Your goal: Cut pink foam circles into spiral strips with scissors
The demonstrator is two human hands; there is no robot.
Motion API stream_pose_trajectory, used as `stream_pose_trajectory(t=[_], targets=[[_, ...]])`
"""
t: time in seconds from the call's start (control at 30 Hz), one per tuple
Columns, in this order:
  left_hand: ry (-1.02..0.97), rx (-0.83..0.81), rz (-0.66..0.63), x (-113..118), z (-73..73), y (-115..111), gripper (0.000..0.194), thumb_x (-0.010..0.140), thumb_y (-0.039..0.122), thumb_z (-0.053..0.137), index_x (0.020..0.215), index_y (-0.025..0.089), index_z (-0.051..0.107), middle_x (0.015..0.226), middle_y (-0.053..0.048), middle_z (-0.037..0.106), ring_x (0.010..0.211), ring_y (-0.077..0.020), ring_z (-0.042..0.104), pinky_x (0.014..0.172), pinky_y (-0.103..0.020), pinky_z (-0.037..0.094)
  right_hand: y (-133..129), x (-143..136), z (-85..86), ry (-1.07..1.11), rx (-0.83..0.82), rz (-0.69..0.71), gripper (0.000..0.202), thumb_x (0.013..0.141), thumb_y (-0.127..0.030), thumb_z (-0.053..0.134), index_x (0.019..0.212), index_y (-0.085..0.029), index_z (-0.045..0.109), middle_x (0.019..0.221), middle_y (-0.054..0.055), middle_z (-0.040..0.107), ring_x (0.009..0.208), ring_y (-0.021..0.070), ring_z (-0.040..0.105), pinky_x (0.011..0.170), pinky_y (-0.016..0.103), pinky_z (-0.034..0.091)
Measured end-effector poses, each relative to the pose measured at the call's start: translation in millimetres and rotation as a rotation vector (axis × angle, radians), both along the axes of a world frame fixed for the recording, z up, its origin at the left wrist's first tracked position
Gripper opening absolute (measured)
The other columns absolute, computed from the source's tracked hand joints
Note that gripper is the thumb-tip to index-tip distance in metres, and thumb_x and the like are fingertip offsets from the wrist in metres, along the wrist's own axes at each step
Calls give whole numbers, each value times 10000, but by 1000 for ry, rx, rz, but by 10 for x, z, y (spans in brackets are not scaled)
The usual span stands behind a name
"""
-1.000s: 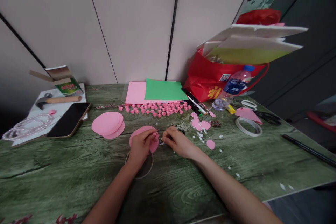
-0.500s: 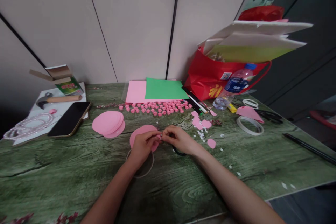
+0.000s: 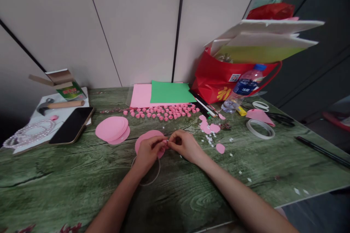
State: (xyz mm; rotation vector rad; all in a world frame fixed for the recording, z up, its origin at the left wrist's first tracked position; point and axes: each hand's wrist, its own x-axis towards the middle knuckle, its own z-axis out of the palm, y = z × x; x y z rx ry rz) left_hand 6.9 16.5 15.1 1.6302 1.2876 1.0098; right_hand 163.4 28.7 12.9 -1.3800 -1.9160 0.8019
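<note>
My left hand [image 3: 148, 151] pinches the right edge of a pink paper circle [image 3: 144, 138] that lies on the green wood-grain table [image 3: 82, 174]. My right hand [image 3: 185, 146] is closed just to its right, fingertips meeting the left hand's at the circle's edge. A dark bit shows inside its fingers, like the handle of the small scissors seen in that hand earlier. A clear tape ring [image 3: 153, 178] lies under my left wrist.
A stack of pink circles [image 3: 112, 129], a phone [image 3: 72, 125], beads [image 3: 27, 133] and a hammer [image 3: 58, 104] lie left. Small pink folded pieces [image 3: 161, 112], pink and green sheets [image 3: 169, 92] behind. Right: red bag [image 3: 218, 80], bottle [image 3: 242, 88], tape roll [image 3: 259, 129], pink cut-outs [image 3: 209, 128].
My right hand moved in toward the left until the fingertips met at the circle's edge. The black scissors handle, visible by that hand earlier, is now mostly covered.
</note>
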Motion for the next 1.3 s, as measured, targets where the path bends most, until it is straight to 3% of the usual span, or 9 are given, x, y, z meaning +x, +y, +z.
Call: stream_pose_trajectory(t=[0.13, 0.27, 0.7, 1.3], targets=[[19, 67, 64, 7, -13, -24, 195, 744, 228, 517, 852, 160, 665, 702, -22, 691, 581, -129, 607, 590, -233, 490, -19, -45, -43, 115, -84, -53, 205, 709, -354, 584, 640, -161, 575, 564, 7, 605, 497, 108, 538, 485, 206, 388], [116, 238, 76, 18, -41, -53, 181, 760, 210, 508, 844, 181, 666, 845, -32, 694, 755, -150, 624, 721, -269, 484, -30, -87, -114, 259, -246, 8, 299, 727, -430, 538, 630, -151, 583, 523, 15, 598, 444, 109, 538, 428, 199, 397], [215, 356, 95, -4, -83, -59, 187, 788, 202, 494, 879, 180, 656, 887, -34, 689, 820, -156, 618, 771, -287, 470, -83, -164, -115, 283, -104, -75, 238, 752, -338, 507, 723, -142, 638, 565, 30, 624, 490, 122, 540, 479, 221, 427], [259, 535, 40, -14, -182, -58, 215, 792, 151, 482, 933, 203, 636, 880, -43, 675, 824, -151, 602, 757, -304, 486, -75, -169, -157, 371, -167, -80, 179, 697, -274, 516, 730, -136, 626, 545, 9, 590, 461, 102, 517, 443, 206, 424]])
